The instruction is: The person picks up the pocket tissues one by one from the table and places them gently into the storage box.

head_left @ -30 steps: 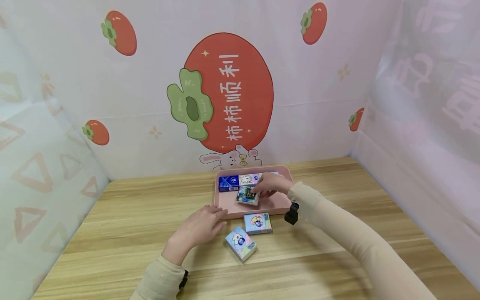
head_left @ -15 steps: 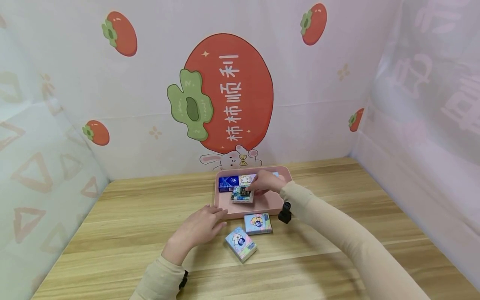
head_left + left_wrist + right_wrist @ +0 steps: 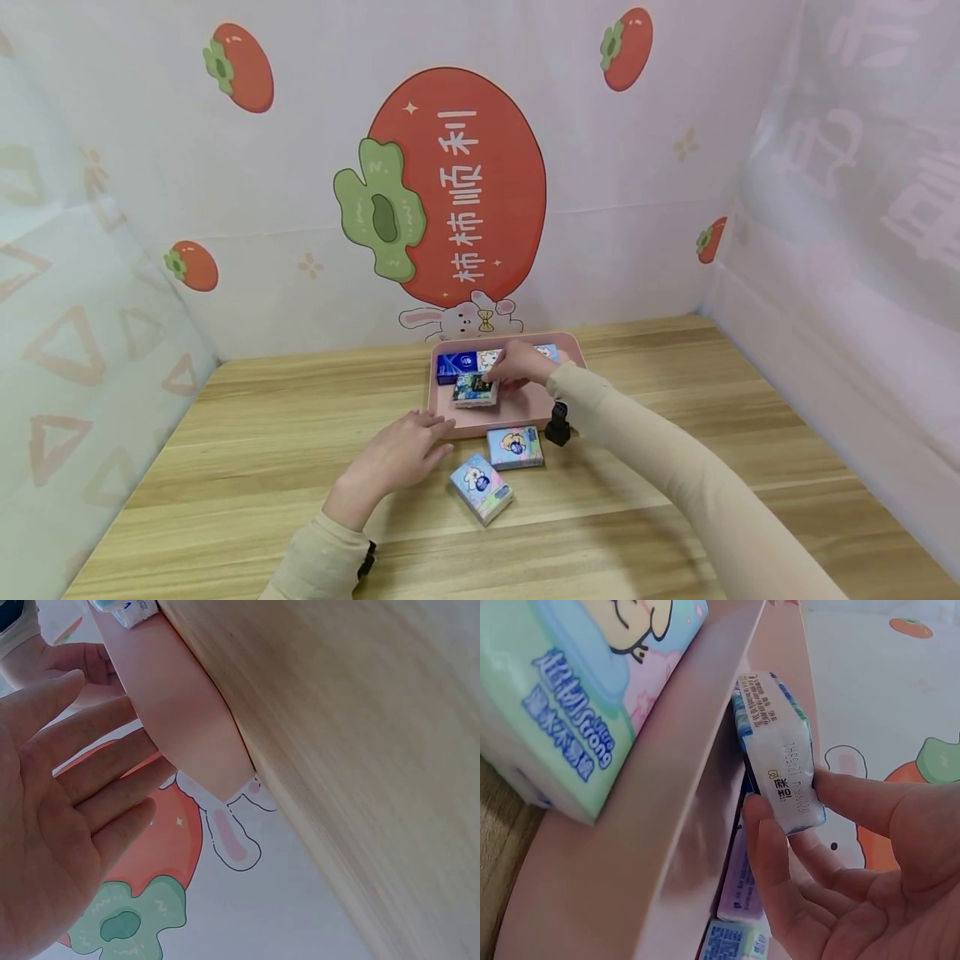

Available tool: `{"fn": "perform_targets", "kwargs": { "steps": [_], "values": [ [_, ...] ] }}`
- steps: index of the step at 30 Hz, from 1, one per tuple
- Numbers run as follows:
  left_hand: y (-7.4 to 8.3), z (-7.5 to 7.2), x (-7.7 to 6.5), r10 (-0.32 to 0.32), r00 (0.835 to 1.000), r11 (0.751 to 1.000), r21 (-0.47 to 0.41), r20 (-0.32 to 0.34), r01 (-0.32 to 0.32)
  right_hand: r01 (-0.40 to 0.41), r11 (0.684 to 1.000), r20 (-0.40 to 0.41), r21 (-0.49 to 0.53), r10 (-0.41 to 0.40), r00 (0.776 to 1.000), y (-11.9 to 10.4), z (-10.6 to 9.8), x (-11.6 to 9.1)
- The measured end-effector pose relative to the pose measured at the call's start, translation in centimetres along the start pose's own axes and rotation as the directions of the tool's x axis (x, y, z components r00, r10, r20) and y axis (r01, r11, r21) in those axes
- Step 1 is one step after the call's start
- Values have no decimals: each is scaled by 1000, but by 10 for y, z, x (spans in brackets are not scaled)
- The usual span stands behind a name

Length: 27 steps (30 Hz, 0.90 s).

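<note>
My right hand (image 3: 522, 364) reaches into the pink tray (image 3: 517, 430) and pinches a small tissue pack (image 3: 472, 389) with a dark blue-green print. In the right wrist view, thumb and fingers grip the end of that tissue pack (image 3: 780, 761). Along the tray's back lie a dark blue pack (image 3: 453, 367), a pale pack with a white cartoon (image 3: 487, 360) and a light blue one partly behind my hand. My left hand (image 3: 397, 450) rests with extended fingers on the tray's front left rim; the left wrist view shows those fingers (image 3: 112, 776) against the tray wall.
Two pastel tissue packs lie on the wooden table in front of the tray: one (image 3: 515, 447) against its front edge, another (image 3: 482, 489) turned at an angle nearer me. A printed curtain (image 3: 300, 167) with persimmons stands behind the table and along both sides.
My right hand has moved left inside the tray with the dark-printed tissue pack, bringing it in front of the dark blue pack. My left hand has stayed in place.
</note>
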State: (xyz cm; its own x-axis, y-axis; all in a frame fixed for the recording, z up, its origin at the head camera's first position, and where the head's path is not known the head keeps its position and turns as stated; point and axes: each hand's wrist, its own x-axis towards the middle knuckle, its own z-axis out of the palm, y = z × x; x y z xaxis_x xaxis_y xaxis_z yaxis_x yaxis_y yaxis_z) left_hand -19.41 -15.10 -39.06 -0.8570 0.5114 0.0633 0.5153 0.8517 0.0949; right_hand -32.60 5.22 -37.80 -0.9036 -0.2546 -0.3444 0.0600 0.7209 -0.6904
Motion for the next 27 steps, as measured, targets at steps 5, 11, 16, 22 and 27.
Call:
{"fn": "perform_targets", "kwargs": {
  "steps": [5,11,16,22,27],
  "values": [
    [0,0,0,-2,1000,1000,-3,3,2,2,1000,9,11,-2,1000,0,3,4],
    [-1,0,0,1,1000,1000,-3,3,-1,-2,1000,10,26,2,1000,-1,7,10],
    [-1,0,-1,2,1000,1000,-5,0,-2,-22,999,-21,37,23,1000,-1,13,16],
    [-1,1,-1,3,1000,1000,-6,-1,-3,-55,997,-43,51,57,997,-4,18,25],
    [-2,1,-1,6,1000,1000,-2,-3,-6,-79,996,-68,30,81,994,-7,22,29]
  ]
}}
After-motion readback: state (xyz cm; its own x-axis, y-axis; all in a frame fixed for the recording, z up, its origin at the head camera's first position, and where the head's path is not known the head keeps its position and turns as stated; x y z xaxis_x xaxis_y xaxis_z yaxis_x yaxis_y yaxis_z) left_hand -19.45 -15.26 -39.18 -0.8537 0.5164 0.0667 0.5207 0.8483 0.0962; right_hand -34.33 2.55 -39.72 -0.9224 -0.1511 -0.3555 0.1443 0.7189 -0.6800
